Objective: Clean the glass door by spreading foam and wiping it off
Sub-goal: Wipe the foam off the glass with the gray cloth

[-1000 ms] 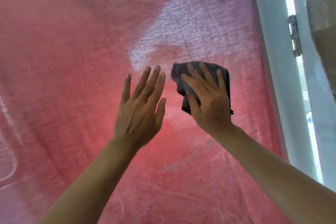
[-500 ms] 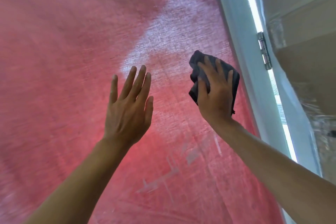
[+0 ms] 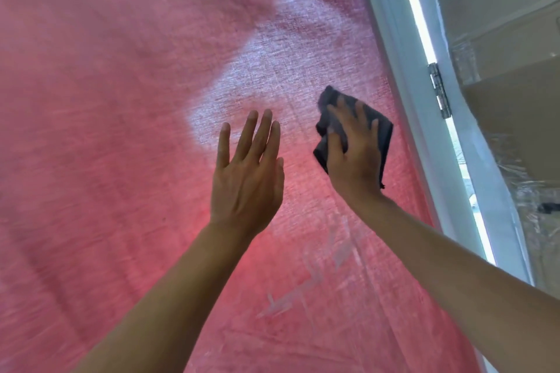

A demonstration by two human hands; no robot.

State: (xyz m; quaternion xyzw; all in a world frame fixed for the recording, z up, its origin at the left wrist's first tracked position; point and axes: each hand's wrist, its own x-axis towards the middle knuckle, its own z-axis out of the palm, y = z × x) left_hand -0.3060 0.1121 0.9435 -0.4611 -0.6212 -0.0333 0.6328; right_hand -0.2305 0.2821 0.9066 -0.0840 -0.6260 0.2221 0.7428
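Observation:
The glass door (image 3: pixel 121 100) fills the view, with a red woven fabric showing behind it. A whitish hazy foam patch (image 3: pixel 266 63) runs diagonally across its upper middle, and thin white streaks (image 3: pixel 306 288) lie lower down. My right hand (image 3: pixel 354 157) presses a dark grey cloth (image 3: pixel 383 130) flat against the glass near the door's right edge. My left hand (image 3: pixel 245 179) is raised beside it, fingers spread, holding nothing, just below the foam patch.
The white door frame (image 3: pixel 403 76) runs down the right side with a metal hinge (image 3: pixel 439 94) on it. Beyond it a bright gap and cardboard boxes wrapped in clear plastic (image 3: pixel 521 118) stand at the far right.
My right hand has slid the cloth to the right, from beside my left hand toward the door frame. The view has shifted, bringing the frame and boxes further in.

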